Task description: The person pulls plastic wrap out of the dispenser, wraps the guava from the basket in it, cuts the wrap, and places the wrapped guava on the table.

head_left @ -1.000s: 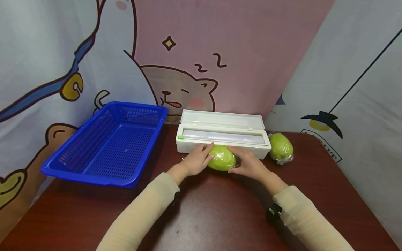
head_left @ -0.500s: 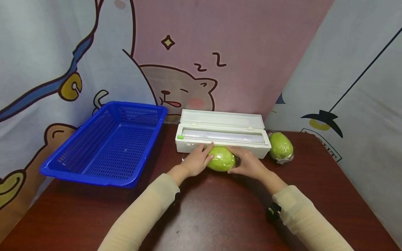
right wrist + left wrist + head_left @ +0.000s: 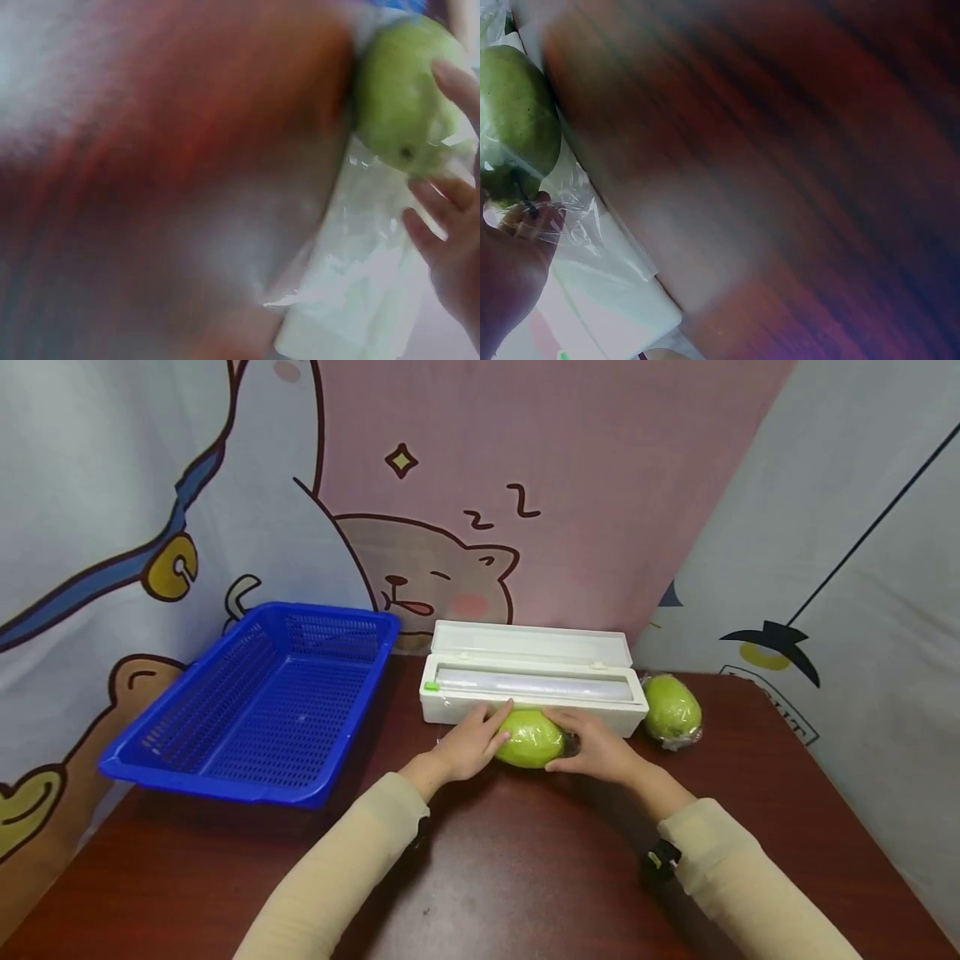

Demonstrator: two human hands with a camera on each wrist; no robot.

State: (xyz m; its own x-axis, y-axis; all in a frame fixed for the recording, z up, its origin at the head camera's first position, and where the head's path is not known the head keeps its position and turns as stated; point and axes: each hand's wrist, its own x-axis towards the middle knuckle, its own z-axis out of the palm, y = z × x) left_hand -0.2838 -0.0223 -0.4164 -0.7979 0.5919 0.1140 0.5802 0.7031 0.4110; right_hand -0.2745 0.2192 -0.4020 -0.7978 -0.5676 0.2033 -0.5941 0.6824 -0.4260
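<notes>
A shiny green pear (image 3: 531, 739) lies between both hands, in front of a white cling film box (image 3: 536, 693). My left hand (image 3: 467, 745) holds its left end, thumb and forefinger on the skin. In the left wrist view, fingertips are by the pear's stem, with loose clear film (image 3: 585, 217) around them. My right hand (image 3: 596, 747) grips the other end, its fingers spread and bent around it. Clear film also hangs from the pear in the right wrist view, overlapping the box front (image 3: 360, 247).
The box lid (image 3: 532, 645) is raised, showing the film roll (image 3: 536, 685) and a green slider (image 3: 431, 687) at the left. A second, film-wrapped green pear (image 3: 672, 708) sits right of the box. A blue basket (image 3: 341, 747) stands at the left. Behind the table (image 3: 480, 877) hangs a printed cloth (image 3: 600, 468).
The right forearm and wrist have shifted slightly to the right. Both hands stay on the pear, which has hardly moved.
</notes>
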